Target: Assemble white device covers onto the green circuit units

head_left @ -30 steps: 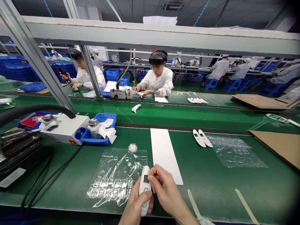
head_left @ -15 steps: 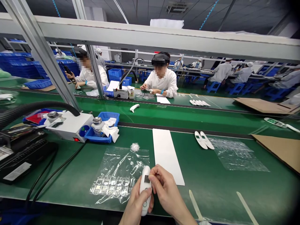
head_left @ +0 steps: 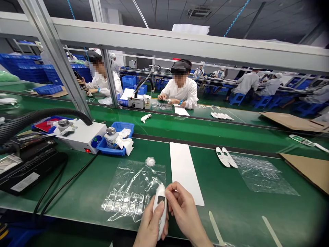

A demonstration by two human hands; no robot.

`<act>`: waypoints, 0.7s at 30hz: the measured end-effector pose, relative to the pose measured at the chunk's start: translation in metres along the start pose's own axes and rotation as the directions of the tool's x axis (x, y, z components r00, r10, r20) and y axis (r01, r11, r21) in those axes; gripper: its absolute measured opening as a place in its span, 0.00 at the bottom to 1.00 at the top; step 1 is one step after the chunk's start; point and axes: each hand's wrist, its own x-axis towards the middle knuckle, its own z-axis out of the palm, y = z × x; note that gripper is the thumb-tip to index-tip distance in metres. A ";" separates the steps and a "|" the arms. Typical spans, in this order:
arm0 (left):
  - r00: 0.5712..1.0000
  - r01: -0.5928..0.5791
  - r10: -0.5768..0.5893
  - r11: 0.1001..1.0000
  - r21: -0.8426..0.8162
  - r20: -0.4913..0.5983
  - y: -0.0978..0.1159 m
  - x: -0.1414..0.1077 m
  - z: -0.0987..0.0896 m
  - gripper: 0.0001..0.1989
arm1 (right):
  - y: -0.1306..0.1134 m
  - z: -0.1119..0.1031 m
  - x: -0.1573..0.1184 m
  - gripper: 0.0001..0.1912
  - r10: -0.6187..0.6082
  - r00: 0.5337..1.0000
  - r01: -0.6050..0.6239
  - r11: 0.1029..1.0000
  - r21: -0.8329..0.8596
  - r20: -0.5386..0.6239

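My left hand [head_left: 152, 219] is wrapped round a white handheld device [head_left: 160, 192] with a small dark screen and round buttons, held upright and slightly tilted. The left thumb lies over the lower edge of the screen. Close against the device's upper right side, the thumb and forefinger of my right hand [head_left: 183, 209] are pinched together. Whatever is between those fingertips is too small or hidden to make out. Just left of the hands, a clear plastic sheet [head_left: 125, 178] carries a row of small clear pieces. A white paper strip [head_left: 183, 168] lies beyond my right hand.
Two white shells [head_left: 223, 157] sit beside another clear sheet [head_left: 267, 175] at right. A blue tray [head_left: 113, 151] holds a metal-capped bottle and wipes, near a white box [head_left: 79, 137] with a black hose. A green conveyor [head_left: 180, 127] runs behind. Across it sits a co-worker [head_left: 180, 85].
My left thumb has slid up from the buttons to the screen's lower edge. My right hand's pinch stays beside the device. The whole view has shifted slightly.
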 end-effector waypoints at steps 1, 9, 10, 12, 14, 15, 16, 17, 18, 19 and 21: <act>1.000 0.010 -0.010 1.000 -0.006 -0.008 0.000 -0.001 0.000 0.24 | 0.000 0.000 0.000 0.13 -0.006 1.000 0.006 1.000 0.015 -0.007; 0.992 0.081 -0.073 0.993 0.085 -0.101 -0.005 -0.006 -0.003 0.45 | 0.011 0.003 -0.001 0.13 -0.090 0.991 0.082 0.993 0.083 0.094; 0.993 0.079 -0.070 0.993 0.093 -0.092 -0.006 -0.006 -0.003 0.45 | 0.013 0.004 0.000 0.13 -0.077 0.994 0.067 0.991 0.119 0.080; 0.991 0.079 -0.072 0.995 0.065 -0.109 -0.008 -0.007 -0.004 0.45 | 0.014 0.005 0.003 0.15 -0.031 0.997 0.017 0.983 0.182 0.077; 0.985 0.084 -0.082 0.996 0.010 -0.151 -0.010 -0.007 -0.006 0.46 | 0.012 0.004 0.005 0.15 0.006 0.995 -0.026 0.977 0.212 0.097; 0.982 0.082 -0.081 0.997 -0.004 -0.168 -0.011 -0.007 -0.008 0.45 | 0.010 0.004 0.006 0.15 0.014 0.994 -0.038 0.976 0.212 0.110; 0.982 0.076 -0.075 0.997 0.000 -0.175 -0.011 -0.007 -0.009 0.43 | 0.007 0.003 0.007 0.14 0.017 0.992 -0.042 0.977 0.209 0.124; 0.983 0.069 -0.064 0.997 0.022 -0.174 -0.012 -0.006 -0.011 0.42 | 0.006 0.002 0.008 0.14 0.012 0.990 -0.041 0.978 0.204 0.141; 0.983 0.064 -0.055 0.997 0.047 -0.175 -0.012 -0.006 -0.012 0.40 | 0.005 0.001 0.008 0.14 0.002 0.987 -0.035 0.979 0.200 0.161; 0.984 0.061 -0.048 0.995 0.073 -0.172 -0.011 -0.005 -0.013 0.39 | 0.005 0.000 0.009 0.13 -0.008 0.983 -0.029 0.979 0.202 0.184; 0.985 0.064 -0.046 0.993 0.104 -0.165 -0.010 -0.003 -0.013 0.39 | 0.008 -0.001 0.010 0.13 -0.024 0.972 -0.030 0.974 0.223 0.235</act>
